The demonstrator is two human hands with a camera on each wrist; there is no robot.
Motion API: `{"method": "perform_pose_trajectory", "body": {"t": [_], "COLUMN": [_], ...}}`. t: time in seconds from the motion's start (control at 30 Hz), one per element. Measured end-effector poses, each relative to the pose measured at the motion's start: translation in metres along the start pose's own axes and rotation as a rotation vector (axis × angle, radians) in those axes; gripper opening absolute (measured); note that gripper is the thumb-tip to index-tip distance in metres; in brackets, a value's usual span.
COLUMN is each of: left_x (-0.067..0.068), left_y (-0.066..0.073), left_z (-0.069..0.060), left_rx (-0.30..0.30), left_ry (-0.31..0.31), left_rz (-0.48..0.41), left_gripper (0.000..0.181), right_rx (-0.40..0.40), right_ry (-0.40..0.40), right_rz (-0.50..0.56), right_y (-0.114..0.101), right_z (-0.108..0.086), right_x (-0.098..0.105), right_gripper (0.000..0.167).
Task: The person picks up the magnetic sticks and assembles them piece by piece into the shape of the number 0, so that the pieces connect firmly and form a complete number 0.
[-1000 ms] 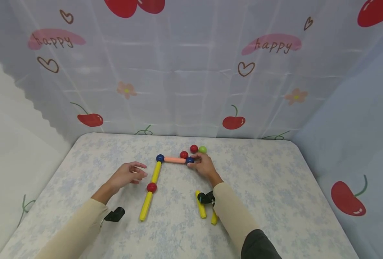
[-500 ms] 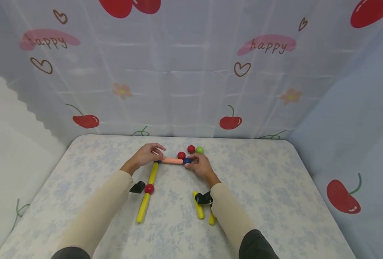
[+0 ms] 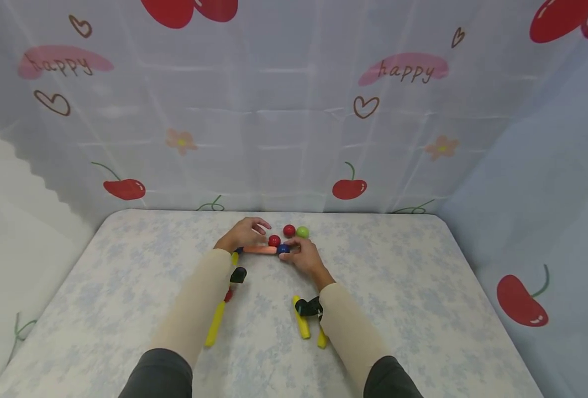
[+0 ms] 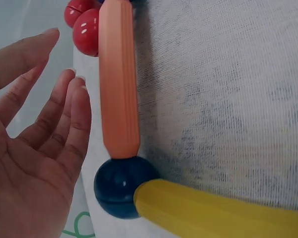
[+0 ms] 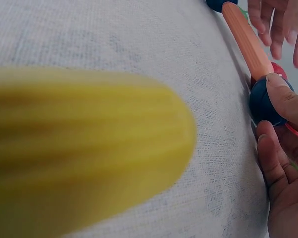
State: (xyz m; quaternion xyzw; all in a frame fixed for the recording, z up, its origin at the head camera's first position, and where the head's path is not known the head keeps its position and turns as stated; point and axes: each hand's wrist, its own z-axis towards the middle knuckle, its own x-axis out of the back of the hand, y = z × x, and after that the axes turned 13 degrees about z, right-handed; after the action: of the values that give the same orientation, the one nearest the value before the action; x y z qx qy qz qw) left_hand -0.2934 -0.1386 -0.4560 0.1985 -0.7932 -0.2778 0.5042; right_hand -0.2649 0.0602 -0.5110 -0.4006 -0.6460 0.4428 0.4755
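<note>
1. Your left hand (image 3: 244, 232) is released: its fingers are extended and loosely bent, holding nothing, beside the orange stick (image 3: 259, 250), with a gap between them in the left wrist view.
2. Your right hand (image 3: 306, 258) grasps the right blue ball (image 5: 261, 103), thumb on one side and fingertips on the other, where the ball meets the orange stick's end.
3. What has just changed is the left hand: a second ago it was left of the upper yellow stick (image 4: 228, 210); now it is beyond the left blue ball (image 4: 120, 191), near the front red ball (image 3: 274, 241). Your right hand has kept its hold.
4. For the build, that seems to give you a free hand within easy reach of the orange stick while the other steadies its end.
5. The orange stick links both blue balls; the upper yellow stick runs from the left one toward you, to a middle red ball (image 3: 228, 294), partly hidden, and the lower yellow stick (image 3: 215, 325).
6. Farther back sit the rear red ball (image 3: 289, 230) and green ball (image 3: 302, 232), side by side.
</note>
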Motion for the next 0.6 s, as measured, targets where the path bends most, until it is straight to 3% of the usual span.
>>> {"method": "perform_pose_trajectory", "body": {"t": [0.27,0.6], "left_x": [-0.009,-0.021], "left_y": [0.004,0.007], "left_z": [0.012,0.021], "left_rx": [-0.023,-0.005], "left_ry": [-0.011,-0.021], "left_rz": [0.123,0.179], "left_gripper": [0.029,0.023], "right_rx": [0.004,0.025], "right_ry": [0.007,0.005], "right_rz": [-0.009,-0.002], "right_y": [-0.001,0.001], "right_z": [0.000,0.001], "right_x": [-0.001,0.000], "right_gripper": [0.032,0.031]}}
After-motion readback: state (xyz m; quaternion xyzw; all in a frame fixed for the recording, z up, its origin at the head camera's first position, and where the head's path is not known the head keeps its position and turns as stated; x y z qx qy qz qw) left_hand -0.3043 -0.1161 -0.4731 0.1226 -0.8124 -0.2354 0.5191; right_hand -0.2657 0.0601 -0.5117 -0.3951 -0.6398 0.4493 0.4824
